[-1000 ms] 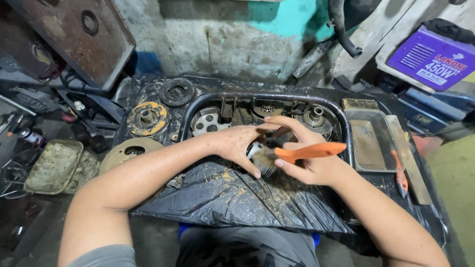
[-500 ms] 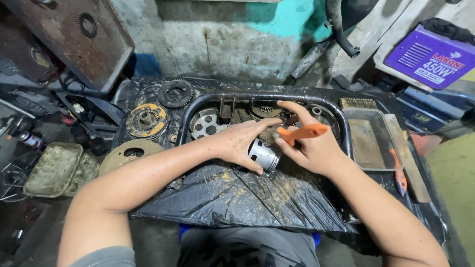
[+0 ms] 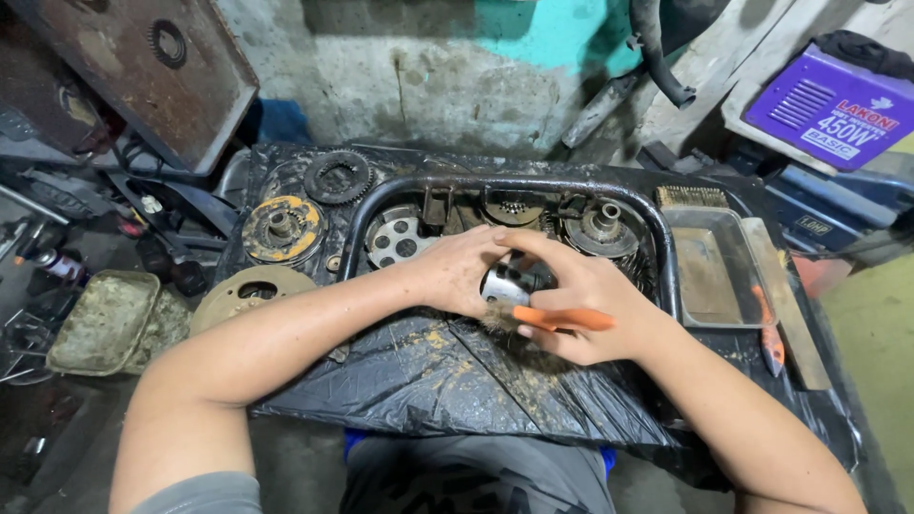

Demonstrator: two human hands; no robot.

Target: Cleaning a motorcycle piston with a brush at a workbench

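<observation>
My left hand [image 3: 457, 271] grips a small shiny metal cylinder part [image 3: 502, 284] over the black plastic sheet [image 3: 409, 381]. My right hand [image 3: 581, 305] holds an orange-handled brush [image 3: 562, 321], its bristles against the lower side of the part. Both hands are just in front of a black metal tub [image 3: 657, 247] that holds several greasy round engine parts.
A toothed gear [image 3: 338, 177] and a yellow-stained clutch disc [image 3: 283, 229] lie left of the tub, with a round plate [image 3: 249, 295] below them. A metal tray [image 3: 709, 271] with a wire brush [image 3: 692, 197] stands to the right. A dirty container [image 3: 105, 319] lies far left.
The brush has dropped from above the part to its lower side, its handle now pointing right. Both hands have shifted slightly while the left keeps hold of the part.
</observation>
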